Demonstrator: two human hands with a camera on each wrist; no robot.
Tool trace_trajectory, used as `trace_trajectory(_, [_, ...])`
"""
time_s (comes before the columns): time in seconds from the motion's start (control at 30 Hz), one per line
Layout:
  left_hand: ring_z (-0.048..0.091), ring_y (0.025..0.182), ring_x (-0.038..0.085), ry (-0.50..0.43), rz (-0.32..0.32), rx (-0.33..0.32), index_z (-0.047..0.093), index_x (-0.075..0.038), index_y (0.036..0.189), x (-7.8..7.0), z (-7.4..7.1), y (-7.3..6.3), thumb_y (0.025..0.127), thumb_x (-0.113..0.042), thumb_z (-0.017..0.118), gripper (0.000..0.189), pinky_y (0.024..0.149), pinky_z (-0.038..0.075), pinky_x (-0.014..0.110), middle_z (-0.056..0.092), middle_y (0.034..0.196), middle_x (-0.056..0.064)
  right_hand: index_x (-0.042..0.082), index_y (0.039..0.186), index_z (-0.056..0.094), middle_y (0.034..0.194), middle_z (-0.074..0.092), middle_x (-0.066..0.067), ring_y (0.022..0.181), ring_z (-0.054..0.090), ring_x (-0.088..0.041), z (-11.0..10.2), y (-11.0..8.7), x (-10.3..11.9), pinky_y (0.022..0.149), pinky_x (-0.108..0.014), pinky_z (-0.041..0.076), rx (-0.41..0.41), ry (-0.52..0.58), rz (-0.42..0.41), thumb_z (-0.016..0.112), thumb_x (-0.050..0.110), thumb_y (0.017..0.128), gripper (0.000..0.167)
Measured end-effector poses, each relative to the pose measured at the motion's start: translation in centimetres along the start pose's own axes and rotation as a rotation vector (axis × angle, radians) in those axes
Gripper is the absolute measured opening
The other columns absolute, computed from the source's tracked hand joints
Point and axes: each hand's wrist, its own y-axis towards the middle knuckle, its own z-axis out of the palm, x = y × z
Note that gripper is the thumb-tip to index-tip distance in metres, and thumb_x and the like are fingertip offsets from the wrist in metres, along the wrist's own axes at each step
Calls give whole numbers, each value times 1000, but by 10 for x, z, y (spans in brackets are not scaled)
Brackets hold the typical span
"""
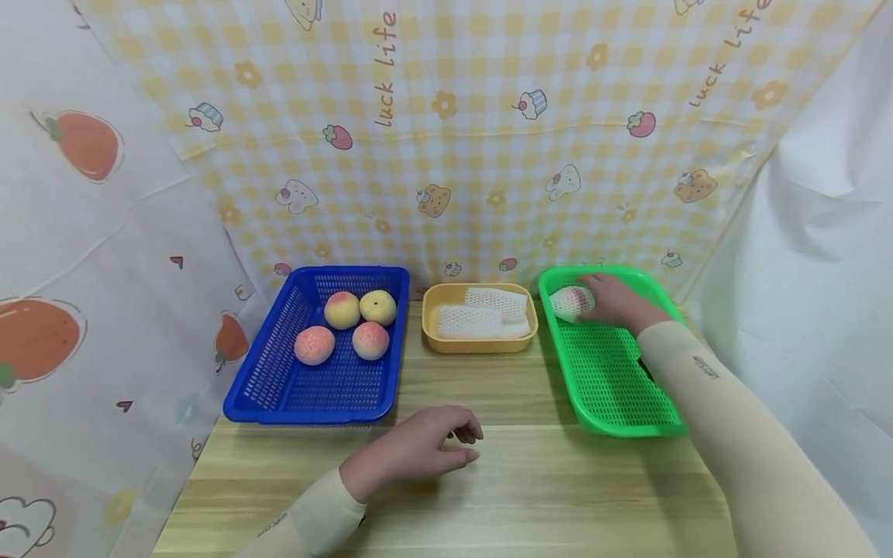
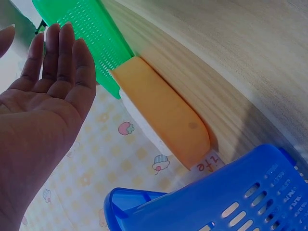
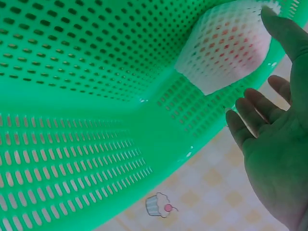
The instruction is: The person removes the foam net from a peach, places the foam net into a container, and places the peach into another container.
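Note:
In the head view, a peach in a white foam net (image 1: 571, 303) lies in the far left corner of the green basket (image 1: 605, 425). My right hand (image 1: 612, 301) is beside it. The right wrist view shows the thumb tip at the edge of the foam net (image 3: 228, 48), while the fingers of the right hand (image 3: 276, 144) are spread and not wrapped round it. Over the table's near middle hovers my left hand (image 1: 425, 442), its fingers loosely bent with nothing in them. The palm of the left hand (image 2: 53, 101) shows bare in the left wrist view.
A blue basket (image 1: 307, 411) at left holds several peaches, one of them a pinkish peach (image 1: 315, 345). Between the baskets stands a small yellow-orange tray (image 1: 481, 346) with white foam nets (image 1: 470, 321). A checked cloth (image 1: 446, 155) hangs behind the wooden table (image 1: 530, 480).

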Motion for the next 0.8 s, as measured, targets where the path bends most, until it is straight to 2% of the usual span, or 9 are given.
trace_trajectory(0.13, [66,110,1,-3,-5,-2,73,-25,121,1,0,-1,106,-32,77,17,99,57,29,72,114,-16,-6,162,43,164,40,-39,150,37,-62,1,6,-1,122,-74,31,21,19,-5,91,24,92,90])
trace_trajectory(0.4, [66,111,1,1,3,-10,73,-24,122,3,0,-4,107,-32,77,18,100,57,30,73,115,-14,-9,162,41,165,39,-38,152,34,-60,2,10,-7,125,-72,27,34,87,3,90,19,91,91])
trace_trajectory(0.8, [65,110,0,3,-8,-8,74,-23,123,4,-2,-6,107,-31,77,18,99,57,29,72,114,-15,-7,161,45,163,43,-38,149,40,-61,9,20,-11,123,-73,31,48,64,-34,93,20,88,91])
